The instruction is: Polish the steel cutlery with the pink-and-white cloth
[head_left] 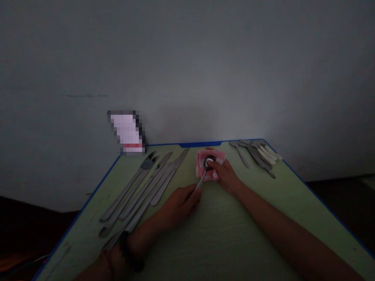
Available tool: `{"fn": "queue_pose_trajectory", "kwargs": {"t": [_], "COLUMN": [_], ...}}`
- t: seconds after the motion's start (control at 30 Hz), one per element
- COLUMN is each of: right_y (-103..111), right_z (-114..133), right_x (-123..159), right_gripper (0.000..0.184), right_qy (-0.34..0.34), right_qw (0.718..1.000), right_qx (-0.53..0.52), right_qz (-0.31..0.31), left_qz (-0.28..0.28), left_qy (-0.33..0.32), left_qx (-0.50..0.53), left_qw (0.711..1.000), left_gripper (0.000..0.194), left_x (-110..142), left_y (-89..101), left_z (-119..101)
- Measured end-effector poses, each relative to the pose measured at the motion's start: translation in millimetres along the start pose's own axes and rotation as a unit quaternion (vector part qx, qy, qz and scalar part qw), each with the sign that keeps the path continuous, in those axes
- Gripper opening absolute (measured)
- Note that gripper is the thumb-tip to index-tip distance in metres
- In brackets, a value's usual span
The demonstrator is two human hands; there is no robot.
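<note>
Near the middle of the table, my left hand [184,202] is closed around the handle of a metal spoon [200,180]. The spoon points up and away from me, its bowl lying against a pink-and-white cloth [201,168]. My right hand [227,175] grips that cloth from the right, with the thumb pressed into the spoon's bowl. Fingers of the right hand are mostly hidden behind the cloth. Left of my left hand, several metal table knives [164,171] lie side by side at a slant, along with long-handled spoons [134,181].
At the back right lies a group of metal spoons [254,154] and white-handled cutlery [267,153]. A blurred-out, phone-like upright object [127,130] leans at the back left. The green table [228,242] has a blue edge and meets a grey wall [187,70].
</note>
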State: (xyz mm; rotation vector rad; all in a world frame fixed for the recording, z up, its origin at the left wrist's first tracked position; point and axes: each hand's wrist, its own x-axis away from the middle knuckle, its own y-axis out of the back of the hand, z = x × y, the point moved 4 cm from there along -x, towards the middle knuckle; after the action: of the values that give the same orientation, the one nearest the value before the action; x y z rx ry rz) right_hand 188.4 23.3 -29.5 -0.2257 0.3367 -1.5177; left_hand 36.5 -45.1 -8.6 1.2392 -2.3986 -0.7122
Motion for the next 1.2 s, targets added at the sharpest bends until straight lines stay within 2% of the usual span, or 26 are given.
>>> {"fn": "queue_pose_trajectory", "kwargs": {"t": [0.1,0.27,0.4,0.6,0.8,0.9,1.07,1.1,1.13,1.2], "right_y": [0,1,1,2,1,-3,-6,-5,-4,-4], "right_z": [0,-1,-2,-2,-6,-2,7,7,6,3], "right_x": [0,0,1,0,-1,-1,-2,-2,-2,-2], "right_gripper": [0.054,0.055,0.046,0.022,0.019,0.027,0.07,0.073,0.071,0.055], "right_qy": [-0.011,-0.014,-0.017,-0.018,-0.024,-0.037,-0.094,-0.103,-0.109,-0.117], "right_qw": [1.0,1.0,1.0,1.0,0.999,0.998,0.984,0.981,0.978,0.976], "right_qx": [-0.01,-0.01,-0.019,0.003,-0.027,-0.055,-0.131,-0.139,-0.148,-0.155], "right_qz": [0.009,0.01,0.01,-0.002,-0.002,0.0,0.076,0.091,0.098,0.103], "left_qz": [0.002,-0.006,0.001,-0.005,0.003,-0.019,-0.037,-0.035,-0.031,-0.027], "left_qy": [0.002,-0.005,0.008,-0.001,0.007,0.0,0.036,0.044,0.051,0.058], "left_qx": [-0.008,-0.015,0.007,0.013,0.024,0.026,0.062,0.072,0.078,0.079], "left_qw": [1.0,1.0,1.0,1.0,1.0,0.999,0.997,0.996,0.995,0.995], "left_gripper": [0.036,0.036,0.036,0.037,0.037,0.035,0.039,0.04,0.04,0.04], "left_x": [0,1,1,0,1,1,0,0,0,0], "left_y": [0.2,1.1,-0.2,-0.1,0.2,0.7,1.3,1.5,1.7,2.5], "left_z": [0,-2,0,-1,1,3,6,5,4,3]}}
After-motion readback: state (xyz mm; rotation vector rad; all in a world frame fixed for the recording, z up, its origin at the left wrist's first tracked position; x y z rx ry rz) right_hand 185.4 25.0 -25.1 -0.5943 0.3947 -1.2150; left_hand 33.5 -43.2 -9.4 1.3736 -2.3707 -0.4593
